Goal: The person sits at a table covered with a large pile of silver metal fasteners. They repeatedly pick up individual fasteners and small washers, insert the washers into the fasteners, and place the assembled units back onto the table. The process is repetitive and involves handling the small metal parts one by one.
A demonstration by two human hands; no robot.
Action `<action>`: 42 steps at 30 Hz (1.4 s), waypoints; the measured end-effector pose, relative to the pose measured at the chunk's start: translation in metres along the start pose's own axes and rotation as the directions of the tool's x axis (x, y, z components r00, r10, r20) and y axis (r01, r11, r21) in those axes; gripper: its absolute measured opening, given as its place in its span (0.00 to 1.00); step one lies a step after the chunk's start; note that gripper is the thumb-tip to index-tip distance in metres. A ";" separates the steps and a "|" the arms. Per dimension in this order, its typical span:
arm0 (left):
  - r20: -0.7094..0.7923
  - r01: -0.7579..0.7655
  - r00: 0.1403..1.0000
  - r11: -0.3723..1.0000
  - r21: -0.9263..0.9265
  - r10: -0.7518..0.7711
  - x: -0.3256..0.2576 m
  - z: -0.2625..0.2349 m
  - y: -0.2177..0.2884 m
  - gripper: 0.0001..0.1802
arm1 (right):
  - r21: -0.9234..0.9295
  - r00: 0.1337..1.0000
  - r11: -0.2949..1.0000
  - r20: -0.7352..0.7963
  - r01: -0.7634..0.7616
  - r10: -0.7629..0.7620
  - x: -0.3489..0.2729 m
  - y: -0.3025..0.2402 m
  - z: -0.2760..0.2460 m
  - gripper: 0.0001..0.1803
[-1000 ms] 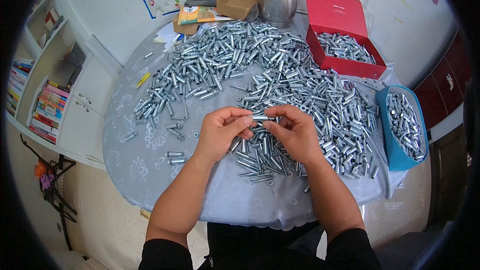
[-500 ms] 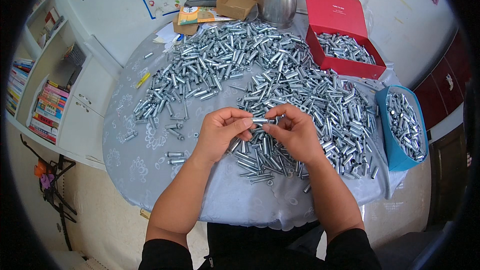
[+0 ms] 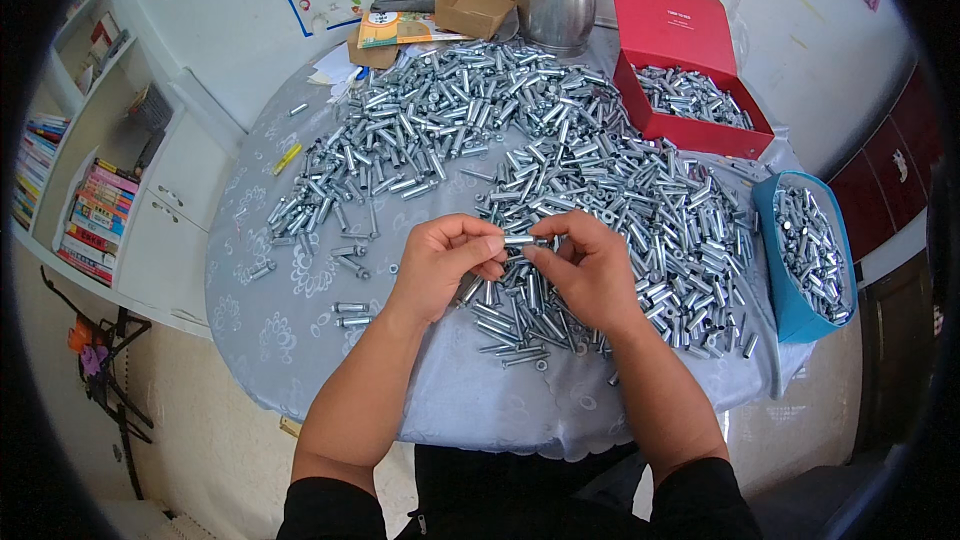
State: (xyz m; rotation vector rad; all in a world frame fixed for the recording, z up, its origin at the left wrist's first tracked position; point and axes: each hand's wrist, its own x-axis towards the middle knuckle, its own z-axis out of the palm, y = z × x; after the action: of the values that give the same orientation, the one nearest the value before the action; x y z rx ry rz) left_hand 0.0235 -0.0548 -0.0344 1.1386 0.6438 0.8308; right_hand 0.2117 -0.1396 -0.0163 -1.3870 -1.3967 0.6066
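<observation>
Between my two hands lies a silvery sleeve anchor bolt (image 3: pixel 519 240), held roughly level above the table. My left hand (image 3: pixel 446 265) pinches its left end between thumb and forefinger. On its right end the thumb and fingers of my right hand (image 3: pixel 588 265) are closed. Under and around both hands spreads a big heap of loose metal bolts and sleeves (image 3: pixel 660 230). A few single bolts (image 3: pixel 350 308) lie apart, left of my left forearm. The bolt's two tips are partly hidden by my fingers.
A red open box (image 3: pixel 700 140) full of metal pieces stands at the back right. Beside it, a blue bin (image 3: pixel 765 260) holds more at the table's right edge. A metal canister (image 3: pixel 557 0), a small cardboard box (image 3: pixel 474 2) and a yellow pen-like tool (image 3: pixel 287 159) sit farther back.
Both hands keep their grip on the bolt in nearly the same place. The view has shifted very slightly; the heap looks unchanged.
</observation>
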 end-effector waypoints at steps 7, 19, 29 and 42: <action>0.001 -0.014 1.000 1.000 0.012 0.014 0.000 0.000 0.004 0.07 | 0.170 0.999 0.985 0.051 -0.016 0.008 0.004 0.001 -0.005 0.12; -0.007 -0.010 1.000 1.000 -0.017 0.010 -0.002 0.002 0.003 0.08 | 0.192 0.997 0.978 0.003 -0.079 0.080 0.002 0.008 -0.003 0.09; -0.093 -0.030 0.995 1.000 -0.005 0.030 0.005 -0.008 0.004 0.09 | -0.109 0.947 0.985 -0.280 0.134 -0.159 0.009 0.005 -0.014 0.13; -0.064 -0.078 0.994 0.985 0.154 0.089 0.005 -0.009 0.000 0.11 | -0.098 0.981 0.991 -0.165 0.088 -0.104 0.007 0.009 -0.010 0.09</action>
State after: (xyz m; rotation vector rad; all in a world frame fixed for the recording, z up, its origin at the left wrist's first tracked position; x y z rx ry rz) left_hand 0.0194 -0.0457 -0.0376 1.2853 0.7315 0.9086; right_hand 0.2252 -0.1337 -0.0184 -1.3993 -1.3582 0.3567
